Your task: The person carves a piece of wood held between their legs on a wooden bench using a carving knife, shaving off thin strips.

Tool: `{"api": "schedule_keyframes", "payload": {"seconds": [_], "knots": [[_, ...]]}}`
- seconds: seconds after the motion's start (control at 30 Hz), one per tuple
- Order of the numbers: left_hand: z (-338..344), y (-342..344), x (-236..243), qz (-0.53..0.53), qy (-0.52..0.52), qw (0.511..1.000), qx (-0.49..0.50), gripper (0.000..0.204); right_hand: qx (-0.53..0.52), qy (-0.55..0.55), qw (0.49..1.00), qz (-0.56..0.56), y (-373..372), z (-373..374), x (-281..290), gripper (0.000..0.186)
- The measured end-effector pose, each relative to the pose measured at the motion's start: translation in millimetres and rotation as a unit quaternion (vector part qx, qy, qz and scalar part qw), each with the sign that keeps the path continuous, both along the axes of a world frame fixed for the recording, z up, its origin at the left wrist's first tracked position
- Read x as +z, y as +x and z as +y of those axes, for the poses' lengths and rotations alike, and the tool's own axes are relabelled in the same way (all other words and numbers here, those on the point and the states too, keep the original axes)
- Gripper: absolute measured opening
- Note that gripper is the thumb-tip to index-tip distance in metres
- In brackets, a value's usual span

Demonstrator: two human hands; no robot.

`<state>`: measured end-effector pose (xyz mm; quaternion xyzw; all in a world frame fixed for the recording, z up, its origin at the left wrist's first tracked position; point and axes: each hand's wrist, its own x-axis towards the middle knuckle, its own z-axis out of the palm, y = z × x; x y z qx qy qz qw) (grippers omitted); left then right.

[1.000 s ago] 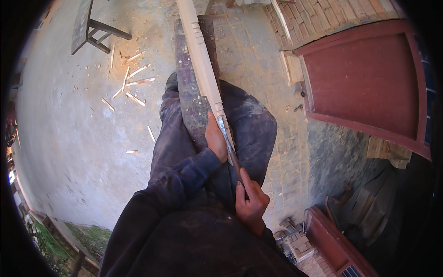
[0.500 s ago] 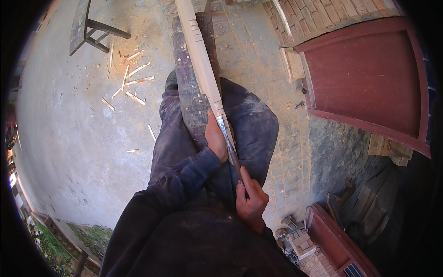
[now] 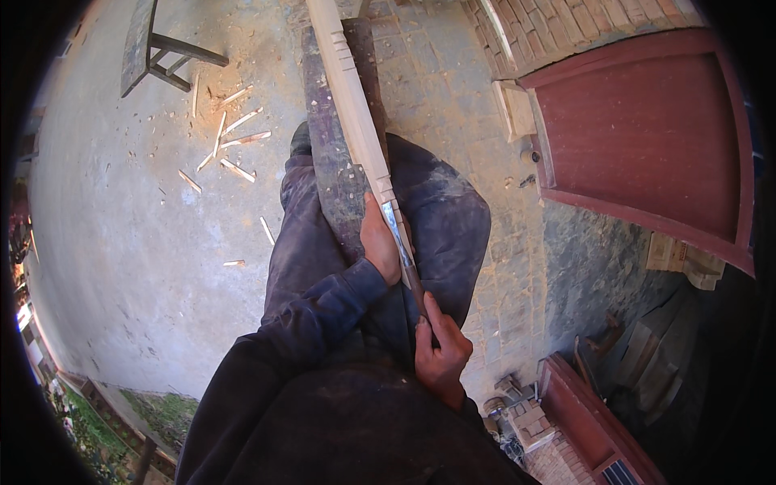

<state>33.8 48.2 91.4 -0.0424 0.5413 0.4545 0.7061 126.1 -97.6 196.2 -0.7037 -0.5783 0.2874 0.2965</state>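
right hand (image 3: 443, 353) gripping a chisel (image 3: 416, 293) by its dark handle. left hand (image 3: 381, 245) clasped on the near end of a pale notched beam (image 3: 361, 133), blade lying along it. beam lengthwise over a worn bench (image 3: 330, 153), between the legs (image 3: 440, 206). farther, left: split wood strips (image 3: 246, 140) on the floor (image 3: 137, 242), then a dark stool (image 3: 140, 48).

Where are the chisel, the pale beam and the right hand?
Chisel (image 3: 403, 250), head view: lower metal shank.
Pale beam (image 3: 360, 113), head view: plain middle stretch.
Right hand (image 3: 443, 350), head view: middle of the hand.
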Motion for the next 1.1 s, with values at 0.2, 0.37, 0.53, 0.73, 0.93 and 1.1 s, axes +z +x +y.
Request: {"api": "schedule_keyframes", "payload": {"seconds": [0.2,0.37,0.53,0.73,0.93,1.1], "knots": [[-5.2,-0.8,-9.8,-0.002,0.023,1.000,-0.015,0.067,-0.004,-0.022,1.000,0.003,-0.2,2.2,2.9,0.044],[-5.1,-0.7,-10.4,-0.013,0.021,1.000,-0.009,0.068,-0.017,-0.015,1.000,0.013,-2.2,-0.3,-3.7,0.045],[-0.9,1.7,-2.3,-0.001,0.007,1.000,-0.005,0.071,-0.009,-0.011,1.000,0.007,-1.0,0.2,-8.8,0.045],[-2.8,2.3,-8.4,0.003,0.017,1.000,0.000,0.071,-0.014,-0.007,1.000,0.008,-4.9,3.9,-4.7,0.045],[-3.6,2.3,-13.6,-0.006,0.028,1.000,0.005,0.071,-0.011,-0.035,0.999,-0.002,-7.4,8.5,1.0,0.044],[0.6,3.8,-6.7,-0.007,0.014,1.000,0.006,0.070,-0.017,-0.021,1.000,0.000,-13.2,11.5,-4.0,0.043]]}}
